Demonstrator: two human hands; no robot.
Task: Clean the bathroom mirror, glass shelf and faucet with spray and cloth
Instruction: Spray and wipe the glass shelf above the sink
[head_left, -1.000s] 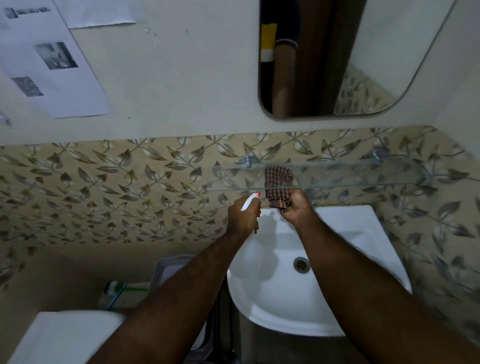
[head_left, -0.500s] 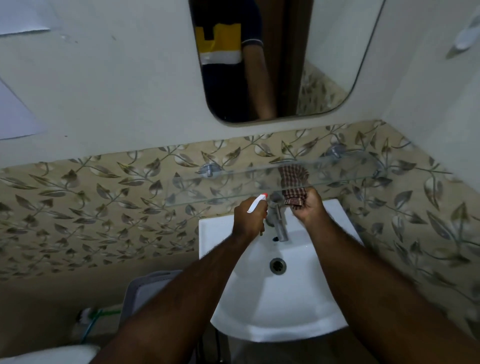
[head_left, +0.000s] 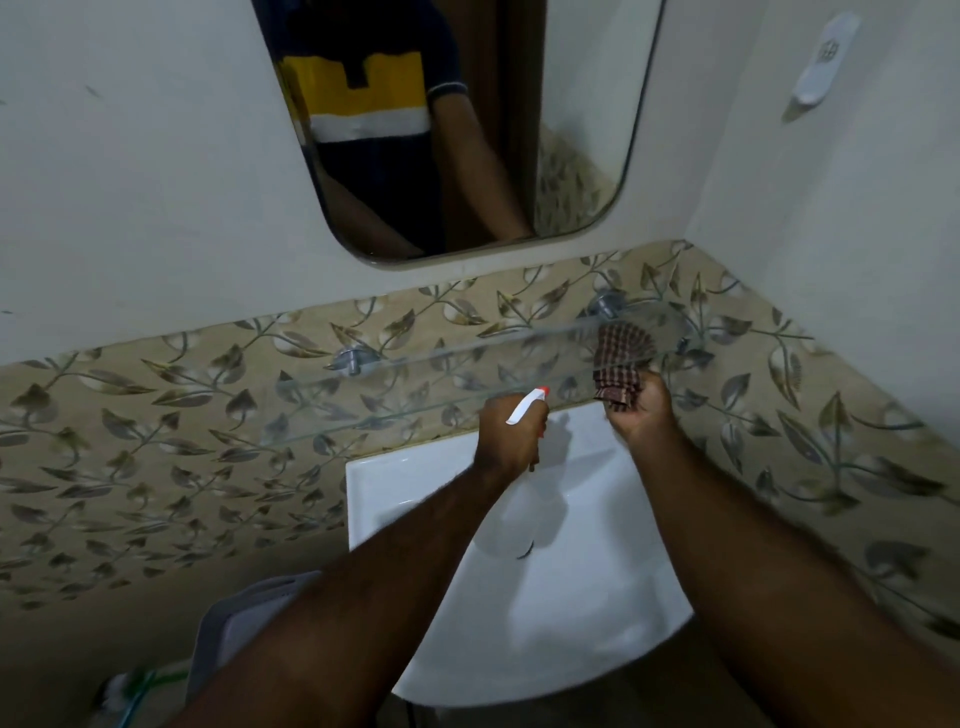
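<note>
A clear glass shelf (head_left: 415, 379) runs along the leaf-patterned tiles under the rounded mirror (head_left: 582, 130). My right hand (head_left: 641, 410) grips a brown checked cloth (head_left: 621, 364) whose top lies on the right part of the shelf. My left hand (head_left: 511, 434) holds a spray bottle with a white head and red nozzle (head_left: 527, 405) just below the shelf's front edge, above the white sink (head_left: 395, 488). The faucet is hidden behind my hands.
A white wall hook (head_left: 821, 62) hangs on the right wall. A grey bin (head_left: 234, 634) stands left of the sink, with a brush (head_left: 124, 691) beside it on the floor. Two metal brackets (head_left: 350, 358) hold the shelf.
The view has swung right and up, showing more of the mirror. My right hand has carried the cloth to the right along the shelf. The left hand still holds the spray bottle.
</note>
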